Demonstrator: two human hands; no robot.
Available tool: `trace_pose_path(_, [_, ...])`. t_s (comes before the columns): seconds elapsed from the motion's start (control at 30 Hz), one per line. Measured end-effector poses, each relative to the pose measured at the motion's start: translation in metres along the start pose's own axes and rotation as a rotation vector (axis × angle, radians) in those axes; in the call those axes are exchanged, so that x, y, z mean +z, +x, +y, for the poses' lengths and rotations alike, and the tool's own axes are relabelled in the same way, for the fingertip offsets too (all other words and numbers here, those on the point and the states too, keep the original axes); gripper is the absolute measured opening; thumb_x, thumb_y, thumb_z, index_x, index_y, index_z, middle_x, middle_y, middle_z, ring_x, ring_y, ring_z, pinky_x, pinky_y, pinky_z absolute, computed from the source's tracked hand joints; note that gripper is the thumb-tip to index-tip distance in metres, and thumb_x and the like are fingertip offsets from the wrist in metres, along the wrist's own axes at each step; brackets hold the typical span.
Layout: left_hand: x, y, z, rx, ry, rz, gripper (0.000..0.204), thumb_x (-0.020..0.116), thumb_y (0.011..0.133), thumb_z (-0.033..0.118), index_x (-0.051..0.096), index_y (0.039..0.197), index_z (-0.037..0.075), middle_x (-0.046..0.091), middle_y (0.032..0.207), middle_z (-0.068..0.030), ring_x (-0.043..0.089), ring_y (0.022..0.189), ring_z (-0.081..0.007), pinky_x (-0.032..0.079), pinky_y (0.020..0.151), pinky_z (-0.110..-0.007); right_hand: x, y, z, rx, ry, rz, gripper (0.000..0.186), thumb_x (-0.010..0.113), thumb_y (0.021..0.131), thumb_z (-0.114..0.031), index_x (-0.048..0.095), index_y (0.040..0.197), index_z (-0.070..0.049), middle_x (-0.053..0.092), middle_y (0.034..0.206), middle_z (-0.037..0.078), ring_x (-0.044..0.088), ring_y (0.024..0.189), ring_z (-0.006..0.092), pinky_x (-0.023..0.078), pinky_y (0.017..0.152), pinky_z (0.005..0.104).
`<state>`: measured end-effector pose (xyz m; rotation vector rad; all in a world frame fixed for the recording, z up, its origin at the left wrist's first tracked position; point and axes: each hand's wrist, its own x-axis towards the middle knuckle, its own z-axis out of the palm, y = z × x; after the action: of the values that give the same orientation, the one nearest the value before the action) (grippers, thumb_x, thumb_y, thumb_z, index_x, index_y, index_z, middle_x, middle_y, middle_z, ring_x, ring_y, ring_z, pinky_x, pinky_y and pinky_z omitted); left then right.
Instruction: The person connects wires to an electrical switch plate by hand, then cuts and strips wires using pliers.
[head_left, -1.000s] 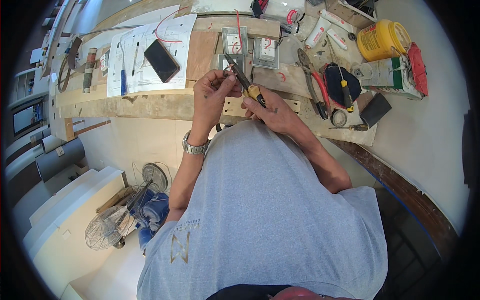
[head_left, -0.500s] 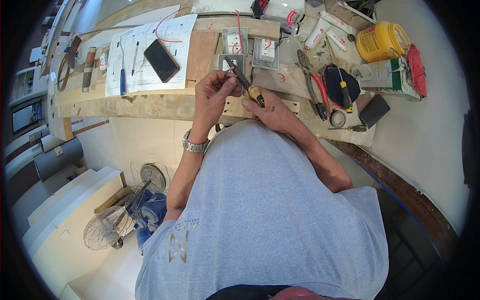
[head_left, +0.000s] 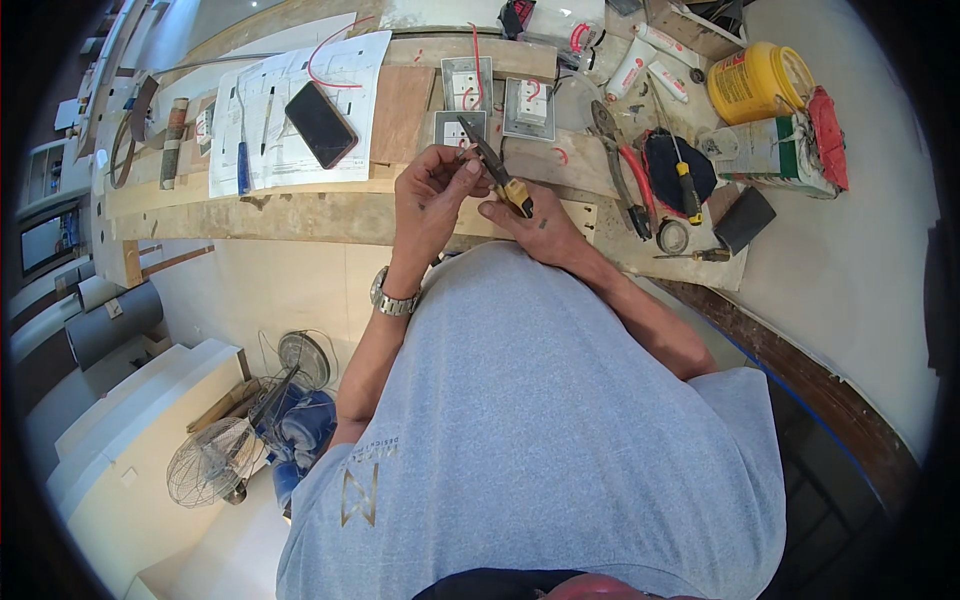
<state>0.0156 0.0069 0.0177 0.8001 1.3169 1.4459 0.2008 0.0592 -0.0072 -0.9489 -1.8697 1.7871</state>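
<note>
Pliers (head_left: 492, 162) with a dark, long nose and yellow-and-black handles are held in my right hand (head_left: 546, 228), their jaws pointing up and away to the left. Beside the jaws, the fingers of my left hand (head_left: 432, 196) are pinched together. Whatever small thing they hold is too hidden to name. Just beyond my hands, a grey electrical box (head_left: 447, 122) is partly covered by my fingers. Two more grey boxes with white fittings stand behind: one (head_left: 452, 72) with a red wire rising from it, the other (head_left: 512, 122) to its right.
Left on the bench lie a phone (head_left: 321, 125), paper drawings (head_left: 270, 90) and a blue-handled screwdriver (head_left: 243, 170). To the right are red-handled cutters (head_left: 636, 178), a yellow-and-black screwdriver (head_left: 687, 185), a tape roll (head_left: 672, 236), white tubes (head_left: 632, 68) and a yellow tub (head_left: 738, 88).
The plier jaws have shifted slightly right and down, and my left hand has moved a little to the right. My grip on the pliers looks the same.
</note>
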Motion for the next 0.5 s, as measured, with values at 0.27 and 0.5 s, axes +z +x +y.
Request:
trace_pose_path(0.27, [0.004, 0.002, 0.0, 0.073, 0.433, 0.061, 0.017, 0.071, 0.106, 0.011, 0.068, 0.106, -0.006, 0.076, 0.091, -0.0087, 0.072, 0.078, -0.0122, 0.059, 0.069, -0.028, 0.005, 0.01, 0.017, 0.086, -0.055, 0.072, 0.046, 0.074, 0.104, -0.036, 0.068, 0.125, 0.004, 0.076, 0.106, 0.022, 0.071, 0.098, 0.0265, 0.054, 0.091, 0.0427])
trace_pose_path(0.5, [-0.001, 0.006, -0.007, 0.015, 0.098, 0.017, 0.014, 0.074, 0.104, 0.011, 0.068, 0.104, -0.002, 0.075, 0.086, -0.0083, 0.073, 0.076, -0.0127, 0.061, 0.068, -0.028, 0.015, 0.014, 0.041, -0.186, 0.048, 0.178, 0.036, 0.073, 0.105, -0.03, 0.068, 0.118, 0.004, 0.075, 0.101, 0.018, 0.063, 0.089, 0.0241, 0.052, 0.085, 0.0412])
